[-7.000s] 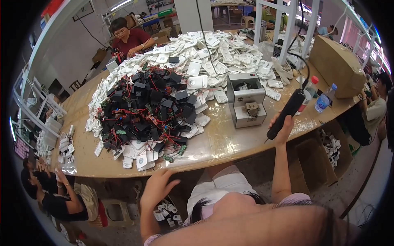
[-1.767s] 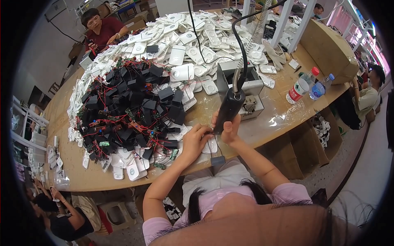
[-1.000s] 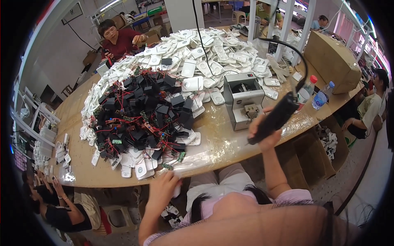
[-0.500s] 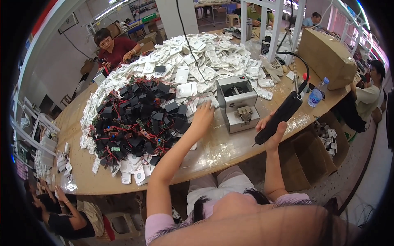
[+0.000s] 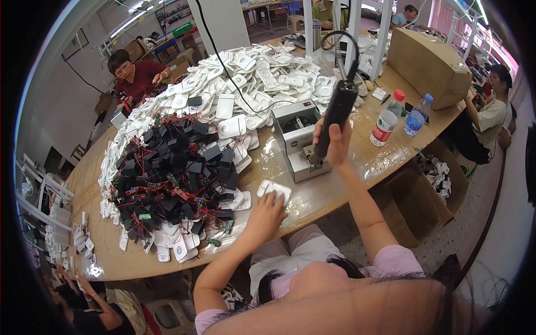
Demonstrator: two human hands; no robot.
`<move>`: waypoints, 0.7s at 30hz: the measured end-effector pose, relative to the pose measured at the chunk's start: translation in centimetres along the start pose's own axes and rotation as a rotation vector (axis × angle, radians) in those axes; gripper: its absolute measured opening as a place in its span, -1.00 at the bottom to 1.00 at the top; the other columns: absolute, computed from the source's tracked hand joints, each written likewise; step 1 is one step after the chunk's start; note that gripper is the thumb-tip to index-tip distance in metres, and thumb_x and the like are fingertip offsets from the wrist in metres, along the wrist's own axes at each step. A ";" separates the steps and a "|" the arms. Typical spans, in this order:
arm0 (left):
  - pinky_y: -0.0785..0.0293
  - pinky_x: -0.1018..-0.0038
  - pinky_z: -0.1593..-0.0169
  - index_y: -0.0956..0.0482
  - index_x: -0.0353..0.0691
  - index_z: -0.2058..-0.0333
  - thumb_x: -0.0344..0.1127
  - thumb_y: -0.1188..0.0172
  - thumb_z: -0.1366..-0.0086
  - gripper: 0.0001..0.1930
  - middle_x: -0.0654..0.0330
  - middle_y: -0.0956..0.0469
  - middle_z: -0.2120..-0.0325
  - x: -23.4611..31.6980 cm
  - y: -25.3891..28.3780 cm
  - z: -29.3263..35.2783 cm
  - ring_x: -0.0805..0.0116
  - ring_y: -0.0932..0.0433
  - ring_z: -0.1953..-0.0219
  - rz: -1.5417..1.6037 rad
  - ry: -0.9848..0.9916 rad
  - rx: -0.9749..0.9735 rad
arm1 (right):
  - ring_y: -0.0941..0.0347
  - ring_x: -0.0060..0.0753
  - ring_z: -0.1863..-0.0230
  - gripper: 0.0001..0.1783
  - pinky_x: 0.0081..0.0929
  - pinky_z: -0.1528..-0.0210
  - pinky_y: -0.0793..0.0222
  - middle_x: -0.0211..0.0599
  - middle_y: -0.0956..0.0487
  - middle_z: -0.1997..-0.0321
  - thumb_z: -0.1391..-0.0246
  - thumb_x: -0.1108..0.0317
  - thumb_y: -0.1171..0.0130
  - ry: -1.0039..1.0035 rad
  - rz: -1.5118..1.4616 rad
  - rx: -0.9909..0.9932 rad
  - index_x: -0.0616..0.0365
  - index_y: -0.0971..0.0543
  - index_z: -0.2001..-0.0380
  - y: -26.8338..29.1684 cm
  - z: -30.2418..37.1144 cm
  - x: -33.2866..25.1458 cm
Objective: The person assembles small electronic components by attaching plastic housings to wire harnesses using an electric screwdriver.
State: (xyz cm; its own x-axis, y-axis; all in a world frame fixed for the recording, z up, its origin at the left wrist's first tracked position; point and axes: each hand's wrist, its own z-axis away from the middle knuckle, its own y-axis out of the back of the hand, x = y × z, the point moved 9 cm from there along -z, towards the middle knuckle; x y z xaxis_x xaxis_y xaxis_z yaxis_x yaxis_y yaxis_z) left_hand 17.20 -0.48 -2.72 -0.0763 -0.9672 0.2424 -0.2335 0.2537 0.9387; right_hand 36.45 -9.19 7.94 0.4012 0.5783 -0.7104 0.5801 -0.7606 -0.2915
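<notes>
A: Well left of the grey machine [image 5: 296,146]?

B: Heaped on the desk [image 5: 312,195] — black boxes [image 5: 184,162] with red wires and green boards [image 5: 229,226]. Spread behind those, reaching to the back of the machine, a mound of white casings [image 5: 245,84].

A: And nearer, to its left front?

B: One single white casing [image 5: 271,185] on the desk, under the fingers of the left hand [image 5: 266,219]. Gripped or merely touched — cannot tell.

A: At the machine's right front?

B: The right hand [image 5: 334,142], wrapped firmly around a black power screwdriver [image 5: 340,106], tilted, lower end over the machine's front.

A: Right of the machine?

B: Standing near, a red-capped bottle [image 5: 385,125], then a blue-capped bottle [image 5: 416,120]; well beyond, a cardboard box [image 5: 430,67].
</notes>
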 end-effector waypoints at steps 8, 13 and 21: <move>-0.24 0.25 -0.14 -0.40 -0.28 0.11 -0.28 -0.26 -0.06 -0.58 -0.07 -0.29 -0.05 0.3 -0.4 5.2 -0.05 -0.24 -0.14 0.226 0.034 0.011 | -0.31 -0.58 0.65 -0.29 -0.65 0.62 -0.27 -0.33 -0.37 0.59 -0.02 -0.26 -0.03 -0.058 0.009 -0.049 0.27 -0.27 0.20 -0.7 0.4 1.5; -0.23 0.23 -0.15 -0.41 -0.29 0.15 -0.32 -0.34 0.03 -0.55 -0.07 -0.25 -0.09 -0.6 1.2 5.3 -0.08 -0.23 -0.15 0.363 0.133 0.150 | -0.31 -0.62 0.64 -0.42 -0.65 0.60 -0.26 -0.37 -0.39 0.60 -0.06 -0.12 -0.09 -0.059 0.109 0.045 0.25 -0.29 0.24 -0.7 0.4 1.7; -0.23 0.27 0.01 -0.43 -0.22 0.13 -0.34 -0.27 -0.03 -0.61 0.05 -0.37 0.04 -4.6 8.3 5.1 0.06 -0.34 0.00 -0.026 0.320 0.541 | -0.32 -0.60 0.62 -0.48 -0.61 0.59 -0.24 -0.39 -0.40 0.62 -0.07 0.05 -0.14 0.015 0.261 0.178 0.27 -0.30 0.15 -0.7 1.0 0.6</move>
State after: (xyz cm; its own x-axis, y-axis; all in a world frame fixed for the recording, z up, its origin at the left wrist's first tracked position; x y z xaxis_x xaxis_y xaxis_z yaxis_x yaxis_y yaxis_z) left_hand 10.71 6.20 2.72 0.2107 -0.9083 0.3614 -0.6954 0.1206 0.7084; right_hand 35.61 -8.59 7.07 0.5316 0.3603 -0.7665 0.3235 -0.9228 -0.2094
